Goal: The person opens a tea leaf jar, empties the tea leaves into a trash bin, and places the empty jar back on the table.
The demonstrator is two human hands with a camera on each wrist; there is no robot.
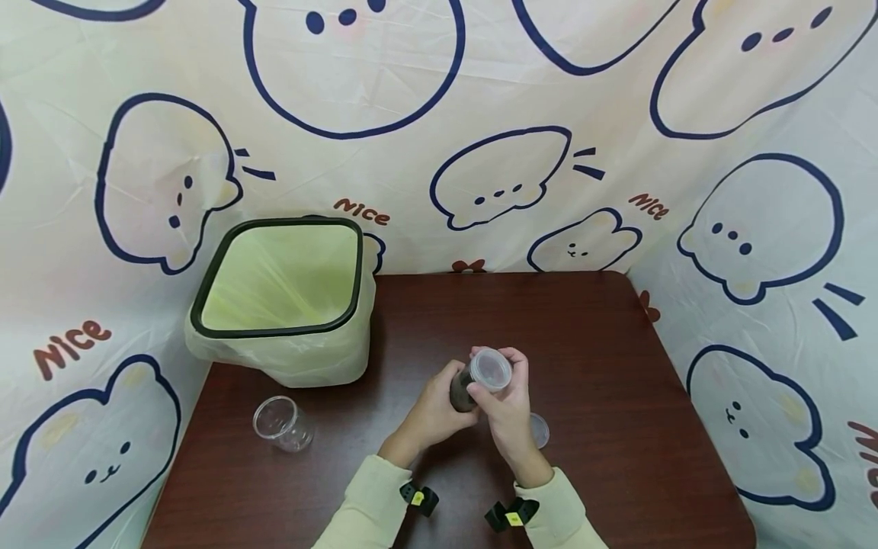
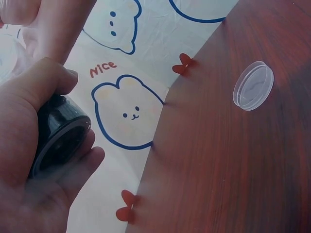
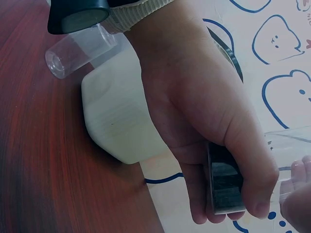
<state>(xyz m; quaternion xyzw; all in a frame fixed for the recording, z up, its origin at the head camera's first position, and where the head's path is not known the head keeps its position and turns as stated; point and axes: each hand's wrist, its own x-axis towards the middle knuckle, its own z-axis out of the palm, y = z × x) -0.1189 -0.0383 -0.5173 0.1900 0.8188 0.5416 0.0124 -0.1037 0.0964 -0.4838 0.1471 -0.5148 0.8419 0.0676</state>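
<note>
Jar point(image 1: 461, 394) is up off the surface point(image 1: 617, 427), in both hands, tilted, clear lid point(image 1: 491, 369) at its top end. Left grip point(image 1: 435, 408) is wrapped around the lower body; right grip point(image 1: 507, 408) is closed on the upper end, thumb across the side just below the lid. Fill is dark; we can't tell what it is.

Our read on handling: light to moderate, most of the weight in the fill. Wall looks like smooth, thin plastic: fairly stiff, a bit slippery, may flex if we squeeze hard. Not very fragile, but a dropped jar could spill.

Hold: keep the left around the body, low, firm but no crush. Work the lid by its rim only; pressing its middle could bow it.

Nearby: spare lid point(image 1: 542, 431) beside the right wrist, clear cup point(image 1: 283, 424) upright in front of the bin point(image 1: 336, 362).
</note>
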